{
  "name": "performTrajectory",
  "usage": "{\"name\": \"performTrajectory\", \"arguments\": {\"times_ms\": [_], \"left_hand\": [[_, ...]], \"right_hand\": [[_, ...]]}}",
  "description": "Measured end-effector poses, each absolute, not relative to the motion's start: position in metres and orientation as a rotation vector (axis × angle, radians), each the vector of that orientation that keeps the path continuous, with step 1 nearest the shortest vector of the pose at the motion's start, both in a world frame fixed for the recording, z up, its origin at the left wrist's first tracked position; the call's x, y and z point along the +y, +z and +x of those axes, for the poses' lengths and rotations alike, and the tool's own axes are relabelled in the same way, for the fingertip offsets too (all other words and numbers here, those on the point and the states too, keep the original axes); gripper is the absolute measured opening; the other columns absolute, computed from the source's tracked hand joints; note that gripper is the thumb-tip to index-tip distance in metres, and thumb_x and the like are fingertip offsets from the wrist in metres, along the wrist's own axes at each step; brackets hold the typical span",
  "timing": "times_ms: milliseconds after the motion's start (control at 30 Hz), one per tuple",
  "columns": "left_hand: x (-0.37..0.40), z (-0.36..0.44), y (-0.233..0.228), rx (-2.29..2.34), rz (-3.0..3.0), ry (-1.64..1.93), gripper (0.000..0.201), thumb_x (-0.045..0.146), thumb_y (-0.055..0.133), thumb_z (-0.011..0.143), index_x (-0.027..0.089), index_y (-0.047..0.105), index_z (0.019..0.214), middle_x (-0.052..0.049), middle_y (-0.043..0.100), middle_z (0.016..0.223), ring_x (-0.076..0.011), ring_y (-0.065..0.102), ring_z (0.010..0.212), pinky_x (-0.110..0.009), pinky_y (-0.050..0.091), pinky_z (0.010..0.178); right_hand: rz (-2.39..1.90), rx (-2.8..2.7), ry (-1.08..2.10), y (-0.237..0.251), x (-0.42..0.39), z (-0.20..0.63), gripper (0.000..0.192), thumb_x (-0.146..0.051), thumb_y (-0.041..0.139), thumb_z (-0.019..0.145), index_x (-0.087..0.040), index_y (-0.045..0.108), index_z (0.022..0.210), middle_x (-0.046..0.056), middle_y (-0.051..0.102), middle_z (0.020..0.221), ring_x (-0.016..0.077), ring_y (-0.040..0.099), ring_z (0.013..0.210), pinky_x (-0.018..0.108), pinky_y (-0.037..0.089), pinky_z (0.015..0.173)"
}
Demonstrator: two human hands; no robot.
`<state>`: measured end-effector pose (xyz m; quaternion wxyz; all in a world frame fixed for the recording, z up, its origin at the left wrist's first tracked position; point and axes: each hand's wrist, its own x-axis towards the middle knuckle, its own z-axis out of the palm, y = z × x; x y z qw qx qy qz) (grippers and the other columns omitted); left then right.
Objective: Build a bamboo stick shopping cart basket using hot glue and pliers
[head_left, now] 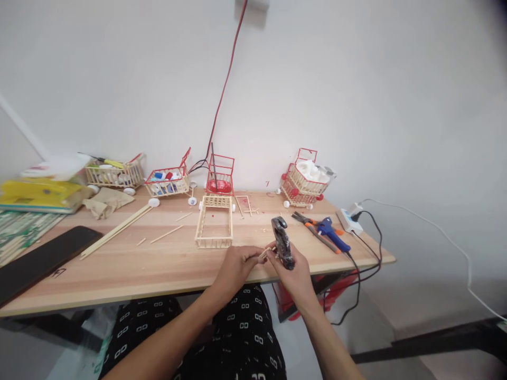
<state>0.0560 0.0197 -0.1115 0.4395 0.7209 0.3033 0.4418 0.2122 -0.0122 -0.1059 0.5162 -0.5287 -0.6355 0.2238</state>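
Near the table's front edge my left hand [238, 265] is closed, pinching a short pale wooden stick [264, 254]. My right hand [293, 274] is closed around a dark, worn hand tool with a hooked metal head [281, 240]; its exact kind is unclear. The right thumb and fingertips also meet the stick, close to the left fingertips. Just beyond my left hand lies an open rectangular frame of wooden sticks [214, 244], apart from both hands.
Behind stand small stick carts, one with red parts [219, 186], one holding white items [303, 184]. Pliers [319, 232] and a blue glue gun [333, 234] lie right, beside a power strip [349, 220]. Long sticks [119, 230] and a black slab [47, 258] lie left.
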Motion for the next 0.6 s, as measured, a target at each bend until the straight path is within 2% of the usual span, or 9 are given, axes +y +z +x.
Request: {"name": "performTrajectory", "arguments": {"times_ms": [200, 400, 600], "left_hand": [[0.023, 0.054, -0.117, 0.745, 1.799, 1.083, 0.025, 0.029, 0.054, 0.086, 0.016, 0.071, 0.073, -0.001, 0.07, 0.074, -0.0198, 0.064, 0.077, -0.024, 0.044, 0.075], [0.02, 0.053, -0.109, 0.744, 1.709, 1.025, 0.019, 0.021, 0.055, 0.079, 0.015, 0.067, 0.066, -0.001, 0.068, 0.068, -0.0178, 0.063, 0.074, -0.023, 0.043, 0.073], [0.007, 0.047, -0.103, 0.732, 1.493, 0.853, 0.019, 0.026, 0.058, 0.077, 0.014, 0.071, 0.071, -0.003, 0.071, 0.072, -0.0165, 0.063, 0.069, -0.026, 0.047, 0.07]], "right_hand": [[-1.231, -1.463, 0.618, -0.107, -0.006, 0.206, 0.019, -0.036, 0.063, 0.083, -0.018, 0.064, 0.086, 0.002, 0.065, 0.072, 0.0179, 0.064, 0.068, 0.029, 0.05, 0.068], [-1.278, -1.395, 0.671, -0.104, -0.005, 0.203, 0.025, -0.041, 0.066, 0.08, -0.016, 0.064, 0.082, 0.001, 0.063, 0.068, 0.0161, 0.059, 0.063, 0.028, 0.048, 0.065], [-1.362, -1.276, 0.809, -0.102, -0.01, 0.208, 0.036, -0.048, 0.072, 0.071, -0.014, 0.064, 0.08, -0.002, 0.054, 0.06, 0.0135, 0.048, 0.058, 0.027, 0.041, 0.059]]}}
